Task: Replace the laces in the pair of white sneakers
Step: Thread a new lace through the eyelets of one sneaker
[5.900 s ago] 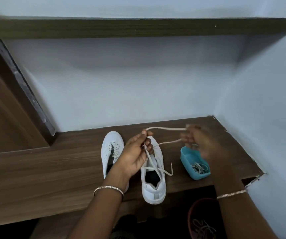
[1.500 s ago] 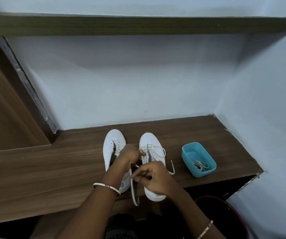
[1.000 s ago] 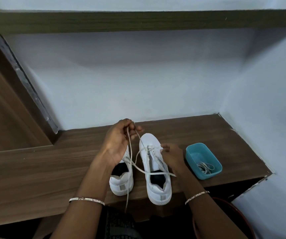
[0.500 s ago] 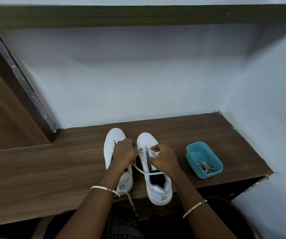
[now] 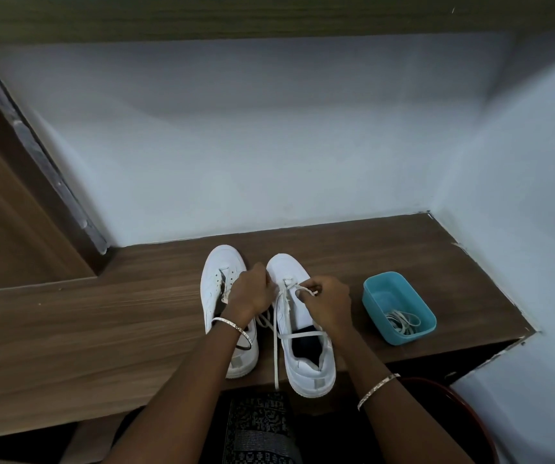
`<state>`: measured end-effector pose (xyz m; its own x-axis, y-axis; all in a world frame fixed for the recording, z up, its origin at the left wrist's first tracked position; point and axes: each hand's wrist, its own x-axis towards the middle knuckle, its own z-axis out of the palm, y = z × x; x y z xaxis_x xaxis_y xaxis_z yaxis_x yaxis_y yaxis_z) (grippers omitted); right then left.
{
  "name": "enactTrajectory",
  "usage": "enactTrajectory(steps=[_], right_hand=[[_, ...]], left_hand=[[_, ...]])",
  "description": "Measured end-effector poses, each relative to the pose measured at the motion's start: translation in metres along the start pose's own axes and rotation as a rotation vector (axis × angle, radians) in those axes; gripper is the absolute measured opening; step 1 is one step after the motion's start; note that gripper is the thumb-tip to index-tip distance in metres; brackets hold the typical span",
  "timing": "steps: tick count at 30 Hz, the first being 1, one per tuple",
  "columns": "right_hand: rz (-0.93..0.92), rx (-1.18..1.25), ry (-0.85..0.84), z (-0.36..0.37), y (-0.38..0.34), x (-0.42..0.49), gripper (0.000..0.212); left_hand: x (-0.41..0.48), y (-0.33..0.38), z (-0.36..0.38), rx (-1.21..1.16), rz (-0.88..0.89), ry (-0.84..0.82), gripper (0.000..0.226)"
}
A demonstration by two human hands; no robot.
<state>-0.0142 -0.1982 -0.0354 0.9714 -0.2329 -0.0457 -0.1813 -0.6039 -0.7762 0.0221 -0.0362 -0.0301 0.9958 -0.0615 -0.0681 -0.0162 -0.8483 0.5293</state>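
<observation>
Two white sneakers stand side by side on the wooden shelf (image 5: 102, 316), toes toward the wall. The left sneaker (image 5: 217, 283) has bare eyelets. The right sneaker (image 5: 306, 360) has a white lace (image 5: 275, 349) partly threaded near its toe; one end crosses the shoe's opening, another hangs over the shelf's front edge. My left hand (image 5: 251, 291) is curled between the two shoes, gripping the lace. My right hand (image 5: 324, 301) pinches a loop of the same lace over the right shoe's eyelets.
A teal plastic tub (image 5: 398, 306) holding another coiled white lace sits right of the shoes. Walls close in behind and at the right. A dark red bin rim (image 5: 463, 410) shows below the shelf's right end. Patterned dark cloth (image 5: 256, 430) lies below the front edge.
Both hands stay on the right sneaker's lace. My left hand came down from its raised pull a second ago; my right hand has shifted slightly right, drawing out a small loop.
</observation>
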Motion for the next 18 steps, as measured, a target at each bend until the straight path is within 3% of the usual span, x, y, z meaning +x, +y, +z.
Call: enactTrajectory(steps=[8,13,18], right_hand=[[0.089,0.142,0.022,0.003,0.009,0.003,0.014],[0.134,0.178,0.033,0.006,0.011,0.004,0.014],[0.135,0.207,0.02,0.002,0.014,0.003,0.015]], left_hand=[[-0.001,0.02,-0.056,-0.916,-0.354,-0.009,0.016],[-0.015,0.046,-0.119,-1.111,-0.198,-0.064,0.019],[-0.026,0.065,-0.161,-1.255,0.01,0.025,0.021]])
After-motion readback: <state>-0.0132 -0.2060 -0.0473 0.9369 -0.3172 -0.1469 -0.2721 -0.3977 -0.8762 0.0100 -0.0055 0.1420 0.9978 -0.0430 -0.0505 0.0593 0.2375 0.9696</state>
